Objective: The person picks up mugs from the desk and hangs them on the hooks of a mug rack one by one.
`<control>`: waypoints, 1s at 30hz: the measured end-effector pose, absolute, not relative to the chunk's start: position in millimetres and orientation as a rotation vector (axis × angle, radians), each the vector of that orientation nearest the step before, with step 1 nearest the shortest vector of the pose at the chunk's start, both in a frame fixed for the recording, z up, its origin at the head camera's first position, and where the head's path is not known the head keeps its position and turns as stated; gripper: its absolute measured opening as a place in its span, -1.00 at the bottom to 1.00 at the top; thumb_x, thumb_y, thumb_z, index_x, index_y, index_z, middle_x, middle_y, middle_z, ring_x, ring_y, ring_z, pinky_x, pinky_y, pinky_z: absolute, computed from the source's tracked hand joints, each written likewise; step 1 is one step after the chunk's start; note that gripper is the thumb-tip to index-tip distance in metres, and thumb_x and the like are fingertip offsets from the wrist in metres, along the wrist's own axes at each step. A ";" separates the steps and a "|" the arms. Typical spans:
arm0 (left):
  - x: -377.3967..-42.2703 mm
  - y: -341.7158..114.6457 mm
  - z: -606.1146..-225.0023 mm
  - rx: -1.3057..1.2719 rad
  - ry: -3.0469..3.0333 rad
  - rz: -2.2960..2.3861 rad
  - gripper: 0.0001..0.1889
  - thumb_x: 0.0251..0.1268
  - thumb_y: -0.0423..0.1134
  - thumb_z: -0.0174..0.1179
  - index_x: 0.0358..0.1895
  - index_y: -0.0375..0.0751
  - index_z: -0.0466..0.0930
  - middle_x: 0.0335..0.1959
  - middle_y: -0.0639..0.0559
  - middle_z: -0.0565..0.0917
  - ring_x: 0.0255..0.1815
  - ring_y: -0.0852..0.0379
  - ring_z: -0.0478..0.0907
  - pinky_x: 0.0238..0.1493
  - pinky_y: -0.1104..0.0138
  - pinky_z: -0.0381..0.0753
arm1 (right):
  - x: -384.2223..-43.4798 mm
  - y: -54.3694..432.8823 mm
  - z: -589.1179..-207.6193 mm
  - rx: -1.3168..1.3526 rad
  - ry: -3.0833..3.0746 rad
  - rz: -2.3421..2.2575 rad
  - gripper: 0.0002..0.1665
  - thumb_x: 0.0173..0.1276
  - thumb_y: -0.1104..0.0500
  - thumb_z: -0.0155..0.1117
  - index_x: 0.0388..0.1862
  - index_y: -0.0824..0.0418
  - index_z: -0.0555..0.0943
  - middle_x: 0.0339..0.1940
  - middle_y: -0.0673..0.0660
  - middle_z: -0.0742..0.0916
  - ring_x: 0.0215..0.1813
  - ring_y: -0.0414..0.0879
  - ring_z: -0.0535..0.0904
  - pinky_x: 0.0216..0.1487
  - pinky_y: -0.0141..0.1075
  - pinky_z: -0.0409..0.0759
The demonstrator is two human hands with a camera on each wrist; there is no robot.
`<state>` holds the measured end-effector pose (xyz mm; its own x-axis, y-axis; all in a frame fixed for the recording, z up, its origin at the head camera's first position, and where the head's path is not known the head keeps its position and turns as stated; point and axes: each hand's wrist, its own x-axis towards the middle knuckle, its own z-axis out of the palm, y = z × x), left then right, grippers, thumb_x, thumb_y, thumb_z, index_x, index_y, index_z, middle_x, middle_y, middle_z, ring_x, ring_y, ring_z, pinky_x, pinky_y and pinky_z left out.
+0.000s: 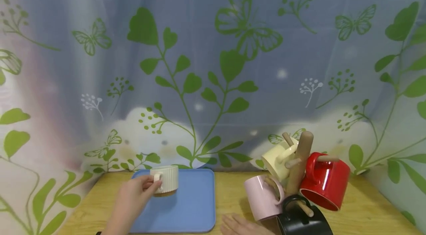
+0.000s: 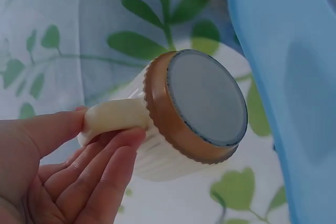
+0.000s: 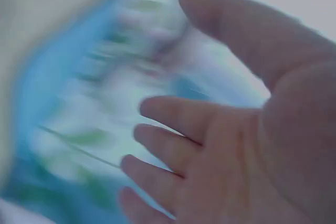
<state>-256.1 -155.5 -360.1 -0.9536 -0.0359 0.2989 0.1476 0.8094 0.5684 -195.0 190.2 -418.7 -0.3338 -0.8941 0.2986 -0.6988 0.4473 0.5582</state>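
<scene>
A ribbed cream mug [image 1: 169, 178] with a brown base hangs over the blue tray [image 1: 196, 205], its handle pinched between the thumb and fingers of my left hand [image 1: 133, 200]. The left wrist view shows the mug [image 2: 194, 108] from below, its pale underside facing the camera and my left hand [image 2: 79, 171] at the handle. Low in the head view, my right hand [image 1: 244, 225] is beside the pink mug [image 1: 261, 198], left of the black mug [image 1: 304, 222]. In the right wrist view the right hand [image 3: 231, 145] has its fingers spread and holds nothing.
A wooden mug tree [image 1: 297, 164] leans at the right of the wooden table [image 1: 362, 212]. On its pegs hang the pink and black mugs, a pale yellow mug [image 1: 276, 159] and a red mug [image 1: 332, 179]. A patterned curtain [image 1: 199, 42] stands behind.
</scene>
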 end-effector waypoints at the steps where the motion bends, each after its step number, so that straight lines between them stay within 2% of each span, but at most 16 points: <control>1: -253.1 -151.6 -358.3 -0.088 -2.693 -0.908 -0.69 0.21 -0.05 0.33 -0.18 -0.24 0.72 -0.32 -0.07 0.81 -0.30 0.09 0.76 -0.37 0.31 0.69 | -181.1 196.3 -396.4 1.262 -2.204 -0.308 -0.33 0.49 -0.23 -0.06 0.47 0.02 0.31 0.38 0.01 0.56 0.36 -0.10 0.52 0.44 -0.45 0.32; 2: -250.2 -148.1 -356.5 -0.089 -2.689 -0.932 -0.69 0.21 -0.05 0.33 -0.18 -0.24 0.73 -0.32 -0.07 0.81 -0.30 0.10 0.76 -0.36 0.31 0.69 | -168.1 203.5 -375.5 1.218 -2.252 -0.091 -0.22 0.41 -0.29 0.05 0.47 0.08 0.32 0.40 0.10 0.54 0.43 -0.05 0.45 0.51 -0.44 0.22; 5: -241.0 -140.5 -350.8 -0.089 -2.691 -1.006 -0.65 0.18 0.01 0.34 -0.17 -0.22 0.74 -0.32 -0.03 0.81 -0.31 0.12 0.76 -0.34 0.29 0.70 | -142.5 229.5 -325.6 0.929 -2.210 0.092 -0.03 0.24 -0.33 0.26 0.51 0.08 0.25 0.50 0.05 0.42 0.60 -0.24 0.13 0.56 -0.63 -0.23; 6: -237.8 -138.3 -348.9 -0.080 -2.692 -1.052 -0.65 0.17 0.02 0.34 -0.17 -0.19 0.74 -0.31 -0.02 0.81 -0.30 0.14 0.76 -0.32 0.29 0.71 | -137.2 240.0 -313.6 0.835 -2.219 0.168 0.03 0.18 -0.32 0.33 0.52 0.09 0.24 0.53 0.07 0.39 0.63 -0.30 0.02 0.54 -0.65 -0.24; 7: -234.6 -136.1 -347.2 -0.075 -2.695 -1.104 -0.64 0.16 0.05 0.35 -0.16 -0.18 0.74 -0.29 0.00 0.81 -0.29 0.15 0.76 -0.32 0.28 0.71 | -135.2 250.9 -305.0 0.754 -2.203 0.236 0.06 0.13 -0.26 0.41 0.51 0.13 0.25 0.53 0.12 0.37 0.65 -0.26 -0.02 0.55 -0.62 -0.23; 8: -231.0 -133.7 -345.7 -0.069 -2.694 -1.162 -0.64 0.15 0.06 0.35 -0.16 -0.15 0.74 -0.28 0.02 0.81 -0.29 0.16 0.75 -0.30 0.27 0.71 | -134.2 261.0 -298.2 0.662 -2.215 0.282 0.08 0.11 -0.20 0.45 0.52 0.15 0.23 0.55 0.16 0.34 0.65 -0.18 0.01 0.60 -0.51 -0.17; 11: -220.3 -123.9 -341.7 -0.089 -2.694 -1.303 -0.68 0.11 0.08 0.37 -0.21 -0.06 0.75 -0.28 0.09 0.81 -0.30 0.22 0.74 -0.29 0.31 0.70 | -140.3 288.7 -290.1 0.407 -2.305 0.413 0.10 0.17 -0.07 0.44 0.57 0.18 0.09 0.57 0.29 0.26 0.63 0.12 0.05 0.63 -0.02 -0.02; 13: -213.6 -116.5 -340.2 -0.142 -2.706 -1.358 -0.66 0.09 0.11 0.37 -0.22 -0.05 0.75 -0.30 0.11 0.80 -0.32 0.25 0.73 -0.31 0.35 0.68 | -146.7 302.4 -289.8 0.267 -2.405 0.446 0.12 0.23 -0.03 0.39 0.59 0.20 -0.02 0.58 0.36 0.18 0.58 0.33 0.05 0.44 0.34 0.10; 14: -210.4 -112.7 -339.5 -0.175 -2.711 -1.368 -0.67 0.09 0.11 0.37 -0.24 -0.05 0.75 -0.33 0.12 0.80 -0.34 0.27 0.72 -0.33 0.38 0.67 | -150.1 307.4 -290.3 0.230 -2.450 0.458 0.11 0.27 -0.02 0.36 0.60 0.23 -0.06 0.58 0.39 0.16 0.56 0.38 0.04 0.30 0.45 0.16; 18: -200.4 -100.6 -334.9 -0.354 -2.723 -1.328 -0.64 0.09 0.15 0.34 -0.24 -0.05 0.75 -0.38 0.15 0.80 -0.40 0.34 0.70 -0.38 0.46 0.63 | -160.3 315.4 -296.5 0.220 -2.509 0.490 0.07 0.29 -0.02 0.35 0.57 0.31 -0.01 0.54 0.44 0.19 0.51 0.45 0.10 0.06 0.50 0.32; 23: -195.8 -80.9 -314.8 -0.642 -2.622 -1.208 -0.67 0.11 0.18 0.31 -0.31 0.02 0.75 -0.43 0.19 0.79 -0.46 0.46 0.65 -0.43 0.53 0.58 | -161.6 315.1 -303.6 0.255 -2.464 0.522 0.00 0.31 0.00 0.33 0.56 0.29 0.06 0.55 0.41 0.22 0.52 0.41 0.13 0.21 0.47 0.25; 26: -196.9 -60.0 -298.2 -0.755 -2.549 -1.171 -0.71 0.13 0.14 0.31 -0.33 0.03 0.76 -0.43 0.16 0.79 -0.46 0.45 0.66 -0.43 0.54 0.58 | -160.6 316.3 -302.7 0.248 -2.451 0.520 0.00 0.32 0.00 0.32 0.56 0.28 0.04 0.55 0.41 0.21 0.52 0.41 0.12 0.29 0.44 0.17; 30: -200.0 -26.5 -284.8 -0.843 -2.479 -1.098 -0.75 0.16 0.07 0.33 -0.29 -0.02 0.77 -0.40 0.13 0.81 -0.42 0.37 0.71 -0.37 0.54 0.60 | -159.8 315.4 -298.2 0.214 -2.488 0.492 0.03 0.32 -0.03 0.32 0.56 0.32 0.03 0.54 0.45 0.20 0.50 0.45 0.13 0.22 0.47 0.23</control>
<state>-200.0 -26.5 -284.8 -0.7824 0.3919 0.4840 0.6218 0.5354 0.5716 -159.8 315.4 -298.2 -0.8147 -0.0417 0.5784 -0.2588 0.9188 -0.2982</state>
